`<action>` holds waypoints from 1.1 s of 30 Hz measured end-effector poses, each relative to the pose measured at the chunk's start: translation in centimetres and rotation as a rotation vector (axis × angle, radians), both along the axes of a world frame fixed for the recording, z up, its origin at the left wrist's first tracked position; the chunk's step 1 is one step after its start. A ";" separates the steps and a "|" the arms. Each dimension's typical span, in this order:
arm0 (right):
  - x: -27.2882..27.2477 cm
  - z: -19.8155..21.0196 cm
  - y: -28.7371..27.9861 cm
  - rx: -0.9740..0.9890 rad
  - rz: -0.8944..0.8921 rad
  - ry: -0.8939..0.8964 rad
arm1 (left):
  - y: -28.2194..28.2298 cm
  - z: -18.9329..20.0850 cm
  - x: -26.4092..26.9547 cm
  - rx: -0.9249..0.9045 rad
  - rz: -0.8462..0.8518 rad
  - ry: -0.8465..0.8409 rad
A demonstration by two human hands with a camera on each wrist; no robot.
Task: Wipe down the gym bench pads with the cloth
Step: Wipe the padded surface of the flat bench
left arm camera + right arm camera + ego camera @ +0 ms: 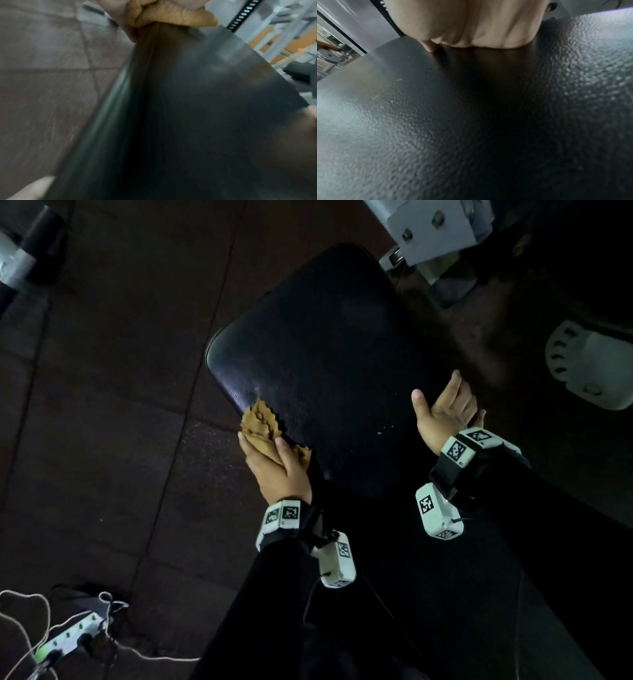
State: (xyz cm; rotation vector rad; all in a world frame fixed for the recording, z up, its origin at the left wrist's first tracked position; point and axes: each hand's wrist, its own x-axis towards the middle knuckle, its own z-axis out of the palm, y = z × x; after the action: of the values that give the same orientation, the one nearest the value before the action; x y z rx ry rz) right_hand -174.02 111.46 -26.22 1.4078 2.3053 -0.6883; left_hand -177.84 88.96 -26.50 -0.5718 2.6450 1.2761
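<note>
The tan cloth (261, 424) sits bunched at the left edge of the black bench pad (329, 364), close to its near-left corner, half on the top face and half hanging over the side. That placement suits an edge pass: the crumpled wad can cover the rolled seam and the side wall at once, which a flat cloth would miss. The left wrist view shows the same wad (173, 14) pressed right on the piping of the pad (188, 108), so the cloth is in contact and not held above it.

The left hand (274, 470) grips the cloth with its fingers (282, 448) curled round the bundle, thumb on the floor side, so the fabric probably stays gathered under pressure and does not slide out during a stroke. The blur in the left wrist view fits a hand in mid-wipe.

The right hand (445, 412) lies on the opposite, right edge of the pad, holding nothing, with its fingers (455, 385) straight and loosely spread and the thumb standing apart. The right wrist view shows the palm (471, 27) flat against the grained vinyl (471, 121). My reading is that it braces the pad and steadies the body while the other hand scrubs.

Beyond the pad lie the dark tiled floor (102, 405), grey frame brackets (435, 231) at the pad's far end, and a power strip (68, 638) with cables on the floor at near left
</note>
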 end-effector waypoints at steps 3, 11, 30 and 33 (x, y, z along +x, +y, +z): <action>0.1 -0.4 0.0 0.036 0.005 0.010 | 0.3 -0.1 5.1 0.001 0.080 -0.076; 0.1 -0.5 0.1 0.024 0.015 0.020 | -0.3 -0.4 7.8 0.086 0.111 -0.205; -0.1 -0.4 0.1 0.036 0.015 -0.011 | 0.5 -0.1 3.5 0.038 0.212 -0.228; 0.1 -0.8 0.2 0.045 0.016 -0.011 | 0.5 -0.3 -0.4 0.006 0.231 -0.211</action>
State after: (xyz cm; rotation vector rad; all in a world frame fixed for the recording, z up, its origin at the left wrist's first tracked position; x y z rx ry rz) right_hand -173.94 111.67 -27.05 1.4075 2.3344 -0.6262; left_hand -178.20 89.49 -26.83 -0.9768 2.4569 1.2030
